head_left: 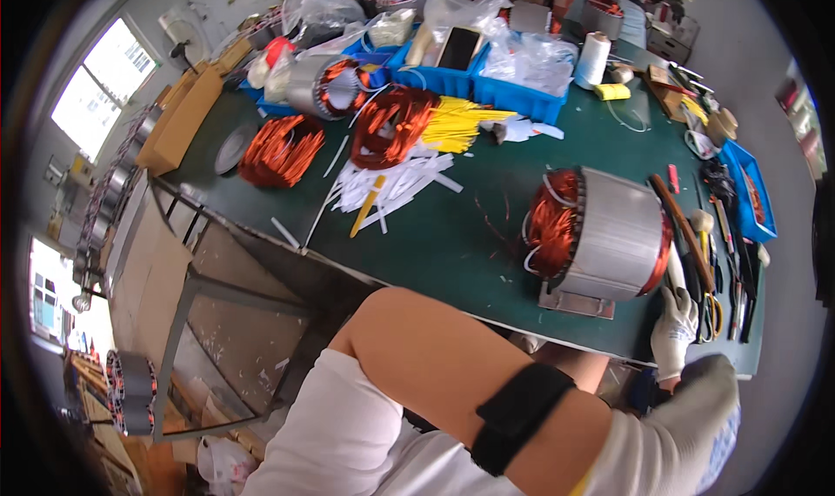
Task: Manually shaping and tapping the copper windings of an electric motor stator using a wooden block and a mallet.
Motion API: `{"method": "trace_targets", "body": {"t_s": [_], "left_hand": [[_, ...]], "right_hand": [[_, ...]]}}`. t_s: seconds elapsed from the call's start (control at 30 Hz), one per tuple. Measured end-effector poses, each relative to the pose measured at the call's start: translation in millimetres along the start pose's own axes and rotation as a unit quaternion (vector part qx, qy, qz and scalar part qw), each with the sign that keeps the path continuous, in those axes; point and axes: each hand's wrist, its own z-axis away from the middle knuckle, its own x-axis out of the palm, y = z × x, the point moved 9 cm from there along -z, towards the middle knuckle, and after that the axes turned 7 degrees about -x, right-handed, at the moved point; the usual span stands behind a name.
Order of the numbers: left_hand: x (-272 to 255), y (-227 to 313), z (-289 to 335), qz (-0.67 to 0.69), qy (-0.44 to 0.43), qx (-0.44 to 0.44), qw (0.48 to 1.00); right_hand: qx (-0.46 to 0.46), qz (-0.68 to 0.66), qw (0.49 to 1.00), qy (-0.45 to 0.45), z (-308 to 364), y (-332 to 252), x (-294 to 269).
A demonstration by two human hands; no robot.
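My left forearm, with a black band round it, crosses in front of me to the lower right. My left hand (709,426), in a white knitted glove, is beside the table's right front corner; its fingers are blurred and cannot be made out. Just beyond it, my right hand (674,332), also gloved, lies at the table edge with fingers stretched toward a pale stick (674,268) among the tools. Left of that hand stands a grey motor stator (613,235) with copper windings (554,226) bulging from its end, on a small metal base (576,302).
Right of the stator lie scissors (713,316), a mallet (701,223) and a blue tray (748,191). Farther left are copper coils (280,151), white strips (391,187), yellow strips (461,122) and a second stator (317,85). Blue bins (522,98) and a thread spool (593,59) stand behind.
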Motion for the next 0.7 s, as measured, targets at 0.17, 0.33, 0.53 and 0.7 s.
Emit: {"method": "trace_targets", "body": {"t_s": [0.17,0.33,0.53,0.7], "left_hand": [[18,10,24,0.036,-0.061,-0.055,0.996],[35,17,13,0.071,-0.077,-0.047,0.993],[32,22,3,0.087,-0.096,-0.040,0.991],[28,23,4,0.092,-0.140,-0.033,0.985]], "right_hand": [[-0.065,-0.066,0.992,0.090,0,-19,-12],[-0.057,-0.080,0.991,0.094,5,-18,-10],[-0.055,-0.086,0.987,0.124,7,-21,-16],[-0.062,-0.079,0.987,0.128,-3,-32,-21]]}}
